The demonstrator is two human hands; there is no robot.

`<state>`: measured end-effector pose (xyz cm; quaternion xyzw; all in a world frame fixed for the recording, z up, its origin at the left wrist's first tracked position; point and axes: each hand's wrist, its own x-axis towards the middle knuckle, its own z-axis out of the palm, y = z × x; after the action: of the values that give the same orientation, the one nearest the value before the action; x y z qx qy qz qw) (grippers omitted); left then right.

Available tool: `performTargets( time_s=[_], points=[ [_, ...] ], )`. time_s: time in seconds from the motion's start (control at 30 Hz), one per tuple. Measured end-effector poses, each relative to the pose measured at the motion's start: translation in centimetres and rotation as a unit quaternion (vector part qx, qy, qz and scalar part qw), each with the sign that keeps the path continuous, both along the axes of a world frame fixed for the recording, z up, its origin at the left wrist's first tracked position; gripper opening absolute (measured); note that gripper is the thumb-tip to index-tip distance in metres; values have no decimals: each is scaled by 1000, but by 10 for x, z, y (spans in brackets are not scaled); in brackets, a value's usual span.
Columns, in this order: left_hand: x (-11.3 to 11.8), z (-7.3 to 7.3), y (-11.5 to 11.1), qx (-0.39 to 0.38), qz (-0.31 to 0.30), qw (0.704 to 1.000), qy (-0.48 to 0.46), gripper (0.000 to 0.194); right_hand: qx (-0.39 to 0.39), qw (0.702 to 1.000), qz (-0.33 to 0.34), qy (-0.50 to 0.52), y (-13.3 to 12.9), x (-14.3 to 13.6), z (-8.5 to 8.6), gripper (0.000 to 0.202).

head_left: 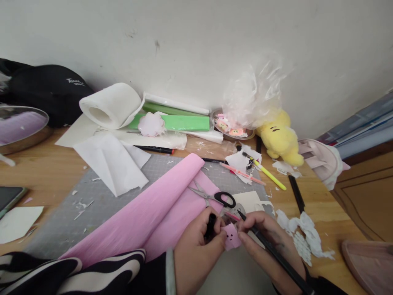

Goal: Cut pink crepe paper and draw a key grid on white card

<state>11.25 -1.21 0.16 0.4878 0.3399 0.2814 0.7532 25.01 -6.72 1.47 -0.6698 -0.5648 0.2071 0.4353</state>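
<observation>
The left hand [201,246] pinches a small pink paper piece [232,237] with dots on it, and its fingers curl around a black pen cap [210,225]. The right hand [273,246] grips a black pen [276,254], its tip just beside the pink piece. Both hands are low and near, with the palms turned in. Scissors [215,196] lie on big pink paper [153,209], over a gray mat [107,176]. The table [322,209] is wood. Far off are a paper roll [110,104], a yellow plush toy [281,139] and a pale wall [190,45].
</observation>
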Motion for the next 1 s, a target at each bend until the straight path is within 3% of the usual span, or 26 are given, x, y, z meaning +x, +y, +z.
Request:
performTargets(
  time_s=[0.17,0.27,0.33,0.4,0.47,0.57,0.67,0.8,0.93,1.0],
  points=[
    [-1,2,-1,0,-5,1000,7,18,-1,1000,14,-21,1,1,2,11],
    [-1,1,-2,1,-2,1000,13,15,21,993,8,-117,5,17,3,8],
    [-1,0,-2,2,-3,1000,20,12,89,969,-6,-230,10,34,3,12],
    [-3,-2,-3,9,-16,999,27,9,148,928,25,-341,15,51,2,17],
    [-4,-3,-4,4,-26,999,29,11,154,906,30,-394,19,63,-1,15],
    [-6,-6,-6,-12,-25,1000,4,25,131,901,78,-407,22,68,-6,14],
    [-5,-9,-5,-17,-25,1000,-8,30,122,911,135,-369,25,62,-10,12],
    [-3,-8,-3,-8,-62,998,6,24,144,941,159,-260,23,53,-5,12],
    [-1,-5,-1,22,-83,996,11,22,91,983,153,-32,12,44,3,19],
    [-1,-3,-1,42,-90,995,24,21,28,983,133,124,6,38,5,33]
  ],
)
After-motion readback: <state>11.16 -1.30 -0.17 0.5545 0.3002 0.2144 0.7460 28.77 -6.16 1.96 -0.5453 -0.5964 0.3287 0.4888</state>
